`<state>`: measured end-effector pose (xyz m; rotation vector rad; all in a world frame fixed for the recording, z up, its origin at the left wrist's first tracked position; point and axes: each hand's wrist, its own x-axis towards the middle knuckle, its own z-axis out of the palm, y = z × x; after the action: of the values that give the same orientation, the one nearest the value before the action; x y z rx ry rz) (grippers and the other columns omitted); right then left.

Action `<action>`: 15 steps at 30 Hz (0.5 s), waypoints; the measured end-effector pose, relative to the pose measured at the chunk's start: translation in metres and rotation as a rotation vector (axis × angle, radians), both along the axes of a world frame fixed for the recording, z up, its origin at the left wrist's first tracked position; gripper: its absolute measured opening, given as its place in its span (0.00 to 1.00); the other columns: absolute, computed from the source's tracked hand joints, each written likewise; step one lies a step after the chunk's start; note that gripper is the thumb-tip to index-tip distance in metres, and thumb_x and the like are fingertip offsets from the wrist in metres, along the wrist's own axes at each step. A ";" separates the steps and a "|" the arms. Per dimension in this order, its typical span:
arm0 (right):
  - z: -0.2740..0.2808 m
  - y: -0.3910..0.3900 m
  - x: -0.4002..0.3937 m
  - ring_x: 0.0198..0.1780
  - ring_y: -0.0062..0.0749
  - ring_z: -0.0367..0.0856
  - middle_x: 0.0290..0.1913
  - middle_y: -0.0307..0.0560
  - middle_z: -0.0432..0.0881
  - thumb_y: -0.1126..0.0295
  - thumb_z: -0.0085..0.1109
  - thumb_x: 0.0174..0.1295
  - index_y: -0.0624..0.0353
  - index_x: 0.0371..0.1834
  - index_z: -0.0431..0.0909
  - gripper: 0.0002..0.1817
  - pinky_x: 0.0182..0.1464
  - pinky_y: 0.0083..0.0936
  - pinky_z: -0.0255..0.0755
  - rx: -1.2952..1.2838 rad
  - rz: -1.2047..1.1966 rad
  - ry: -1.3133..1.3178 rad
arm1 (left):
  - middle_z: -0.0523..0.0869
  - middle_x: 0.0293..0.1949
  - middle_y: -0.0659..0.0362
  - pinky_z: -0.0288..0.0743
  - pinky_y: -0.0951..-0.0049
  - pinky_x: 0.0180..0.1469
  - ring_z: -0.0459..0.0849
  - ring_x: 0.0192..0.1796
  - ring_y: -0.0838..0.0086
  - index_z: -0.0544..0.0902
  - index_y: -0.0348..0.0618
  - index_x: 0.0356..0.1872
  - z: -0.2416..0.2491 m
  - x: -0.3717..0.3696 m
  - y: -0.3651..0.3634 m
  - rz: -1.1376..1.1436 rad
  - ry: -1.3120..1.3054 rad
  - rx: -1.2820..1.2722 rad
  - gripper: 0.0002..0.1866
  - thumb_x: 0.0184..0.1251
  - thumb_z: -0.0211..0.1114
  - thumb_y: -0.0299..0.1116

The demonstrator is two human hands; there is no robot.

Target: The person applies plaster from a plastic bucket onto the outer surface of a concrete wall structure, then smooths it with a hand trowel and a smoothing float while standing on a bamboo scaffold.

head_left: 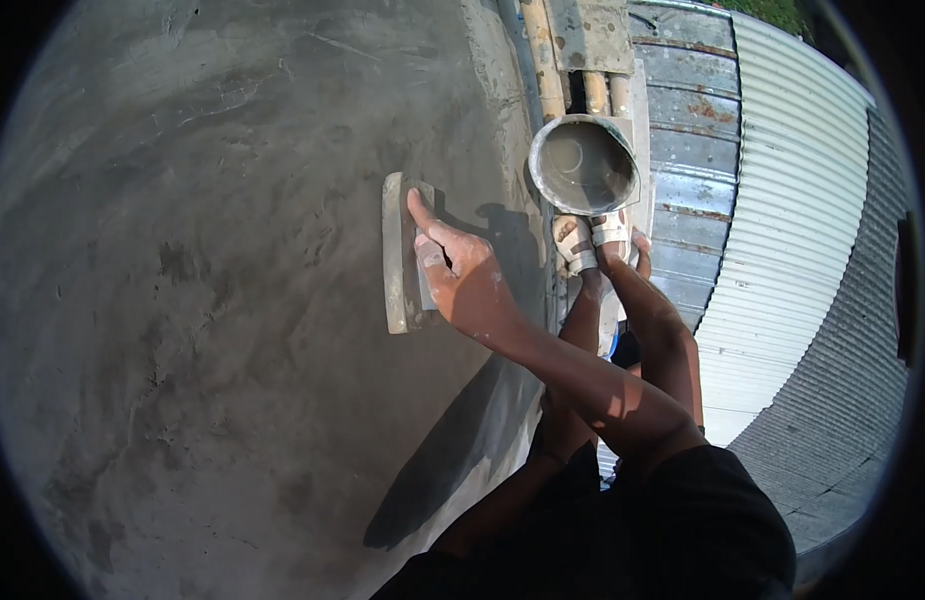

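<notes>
My right hand point(460, 262) is wrapped around the handle of a plastering float point(394, 255), with one finger stretched along its back. The float's long, pale, cement-smeared blade lies against the grey plastered wall point(232, 330). Pale residue dusts the fingers. Low and close to my body, my left hand point(565, 428) is near my legs, mostly covered by the right forearm and in shadow; its fingers are hidden. A round bucket point(537, 188) with a whitish rim stands just beyond my feet, holding grey, wet-looking material.
My feet in pale strapped sandals point(574, 245) stand on a narrow ledge beside the wall. Bamboo poles point(542, 60) and a stained board point(594, 38) lie beyond the bucket. Corrugated metal roofing point(792, 220) spreads along the right. A dark shadow falls on the lower wall.
</notes>
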<state>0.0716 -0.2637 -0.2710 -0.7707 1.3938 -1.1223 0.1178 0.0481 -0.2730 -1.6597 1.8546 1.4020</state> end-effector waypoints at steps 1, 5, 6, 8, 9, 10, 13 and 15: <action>-0.019 -0.014 -0.003 0.34 0.34 0.82 0.34 0.53 0.84 0.67 0.45 0.70 0.50 0.71 0.69 0.25 0.47 0.34 0.78 0.099 0.058 0.024 | 0.57 0.74 0.41 0.59 0.43 0.69 0.59 0.73 0.42 0.62 0.40 0.73 0.007 -0.002 0.000 -0.088 -0.119 0.087 0.37 0.64 0.61 0.43; -0.103 -0.073 -0.025 0.29 0.30 0.80 0.31 0.48 0.80 0.66 0.46 0.70 0.50 0.71 0.69 0.25 0.29 0.26 0.78 0.314 0.003 -0.124 | 0.62 0.71 0.40 0.57 0.45 0.69 0.58 0.73 0.43 0.63 0.39 0.70 0.008 -0.015 -0.009 -0.207 -0.310 -0.047 0.38 0.61 0.65 0.44; -0.105 -0.076 -0.031 0.28 0.28 0.80 0.29 0.46 0.78 0.66 0.47 0.70 0.50 0.71 0.69 0.25 0.25 0.23 0.76 0.354 0.010 -0.225 | 0.62 0.71 0.40 0.57 0.45 0.69 0.58 0.73 0.43 0.63 0.39 0.70 0.006 -0.015 -0.011 -0.210 -0.302 -0.051 0.38 0.61 0.65 0.44; -0.068 -0.032 -0.014 0.28 0.26 0.78 0.29 0.44 0.79 0.65 0.49 0.69 0.49 0.71 0.69 0.26 0.27 0.25 0.77 0.425 0.079 -0.276 | 0.61 0.71 0.39 0.59 0.46 0.68 0.58 0.74 0.44 0.64 0.36 0.70 0.004 -0.011 -0.006 -0.197 -0.263 -0.029 0.39 0.58 0.65 0.42; -0.075 -0.011 0.012 0.28 0.25 0.77 0.30 0.42 0.79 0.65 0.49 0.69 0.49 0.72 0.69 0.26 0.26 0.25 0.77 0.099 -0.040 0.089 | 0.60 0.71 0.38 0.60 0.47 0.69 0.58 0.74 0.44 0.64 0.36 0.69 -0.002 -0.004 0.004 -0.082 -0.171 -0.004 0.39 0.57 0.64 0.40; -0.072 -0.004 0.020 0.28 0.23 0.76 0.30 0.40 0.79 0.65 0.49 0.69 0.49 0.72 0.69 0.26 0.26 0.25 0.76 -0.221 -0.151 0.454 | 0.60 0.71 0.38 0.60 0.47 0.69 0.58 0.74 0.44 0.64 0.36 0.69 -0.003 -0.005 -0.002 -0.082 -0.176 0.004 0.39 0.57 0.64 0.40; -0.108 -0.077 -0.032 0.31 0.23 0.76 0.34 0.41 0.81 0.66 0.48 0.69 0.51 0.72 0.68 0.27 0.28 0.25 0.77 0.429 0.005 -0.266 | 0.56 0.74 0.39 0.61 0.46 0.68 0.58 0.74 0.43 0.57 0.39 0.74 0.008 -0.012 -0.012 -0.216 -0.287 -0.022 0.41 0.59 0.61 0.38; -0.147 -0.092 -0.041 0.26 0.26 0.77 0.34 0.47 0.82 0.67 0.47 0.67 0.56 0.70 0.69 0.27 0.29 0.26 0.77 0.396 -0.001 -0.270 | 0.56 0.74 0.39 0.62 0.45 0.68 0.58 0.74 0.43 0.55 0.39 0.75 0.008 -0.013 -0.020 -0.207 -0.276 -0.013 0.42 0.59 0.60 0.38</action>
<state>0.0310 -0.3554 -0.4179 -0.3214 1.3271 -0.8749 0.1051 0.0283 -0.2650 -1.5271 1.8178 1.0238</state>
